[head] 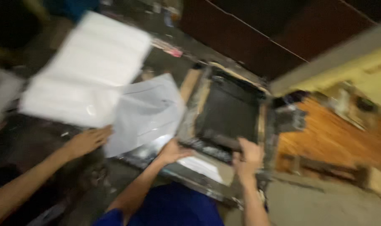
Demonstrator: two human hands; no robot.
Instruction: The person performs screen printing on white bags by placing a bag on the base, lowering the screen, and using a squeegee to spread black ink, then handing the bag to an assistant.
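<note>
The picture is blurred by motion. A wooden printing frame [263, 121] with a dark mesh [230, 111] lies tilted on a messy work surface. My left hand [171, 150] grips the frame's near left corner. My right hand [250, 155] curls over the end of a dark bar [217, 140] that lies across the near side of the mesh. A white sheet [146, 111] lies just left of the frame. Another person's hand [86, 141] reaches in from the left and touches that sheet's lower edge.
A large stack of white sheets [90, 69] lies at the upper left. An orange wooden bench [324, 138] stands to the right. Dark panels [261, 25] rise behind the frame. My blue clothing [178, 209] fills the bottom centre.
</note>
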